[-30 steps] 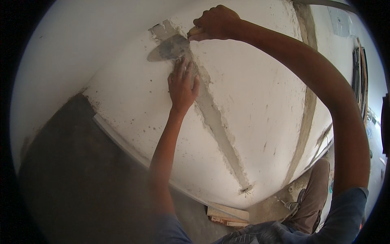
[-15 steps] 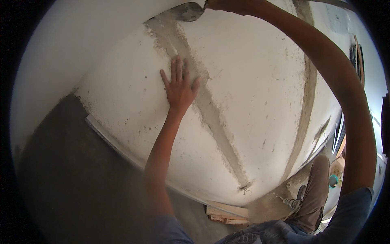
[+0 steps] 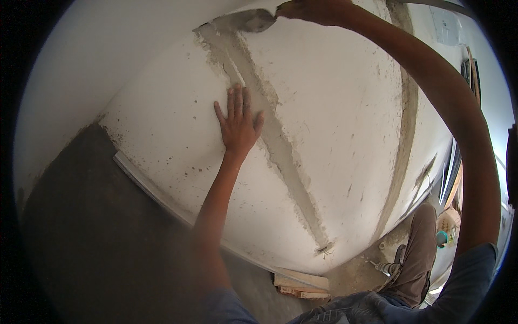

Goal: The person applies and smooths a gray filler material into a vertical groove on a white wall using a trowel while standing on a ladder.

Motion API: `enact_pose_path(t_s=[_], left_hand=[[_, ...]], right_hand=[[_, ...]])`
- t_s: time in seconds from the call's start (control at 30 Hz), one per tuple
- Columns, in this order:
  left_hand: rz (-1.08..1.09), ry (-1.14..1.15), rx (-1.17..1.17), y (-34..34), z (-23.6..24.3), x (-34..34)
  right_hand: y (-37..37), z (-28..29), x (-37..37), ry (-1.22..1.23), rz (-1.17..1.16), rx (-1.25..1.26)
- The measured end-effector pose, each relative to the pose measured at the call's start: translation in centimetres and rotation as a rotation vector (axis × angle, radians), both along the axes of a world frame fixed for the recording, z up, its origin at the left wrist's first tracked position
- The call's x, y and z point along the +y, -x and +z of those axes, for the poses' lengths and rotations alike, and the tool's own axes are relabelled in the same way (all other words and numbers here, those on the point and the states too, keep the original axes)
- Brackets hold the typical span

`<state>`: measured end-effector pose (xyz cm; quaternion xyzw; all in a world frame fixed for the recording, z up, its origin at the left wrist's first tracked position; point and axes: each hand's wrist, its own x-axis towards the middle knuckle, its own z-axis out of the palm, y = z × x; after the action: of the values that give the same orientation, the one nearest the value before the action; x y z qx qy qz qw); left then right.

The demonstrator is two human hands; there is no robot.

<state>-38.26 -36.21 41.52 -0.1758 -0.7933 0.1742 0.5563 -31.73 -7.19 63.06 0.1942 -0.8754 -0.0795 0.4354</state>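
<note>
Trowel (image 3: 256,20) with rounded grey metal blade sits at top centre over the long grey mortar strip (image 3: 286,147), its handle gripped in our right hand (image 3: 315,11); our left hand (image 3: 238,129) spreads open on the smooth white wall (image 3: 337,108), left of centre.

Wall (image 3: 334,119): white, brown-speckled | plaster strip (image 3: 284,156): grey | trowel (image 3: 252,21): dull grey | floor (image 3: 97,216): dark grey | trousers (image 3: 422,259): brown | sleeve (image 3: 469,275): blue-grey
</note>
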Motion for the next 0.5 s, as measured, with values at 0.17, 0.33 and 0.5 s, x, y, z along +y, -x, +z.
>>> enact_pose_path(t_s=[0.17,0.33,0.5], left_hand=[[0.033,0.065,0.01,-0.3,0.3,-1.0],[-0.009,0.06,-0.041,-0.6,-1.2,-2.3],[-0.007,0.046,-0.011,0.1,-1.3,-0.2]], right_hand=[[-1.4,1.9,0.3,0.238,-0.105,-0.087],[0.3,0.1,0.7,0.011,-0.08,0.02],[-1.5,0.9,-2.8,-0.299,0.009,0.143]])
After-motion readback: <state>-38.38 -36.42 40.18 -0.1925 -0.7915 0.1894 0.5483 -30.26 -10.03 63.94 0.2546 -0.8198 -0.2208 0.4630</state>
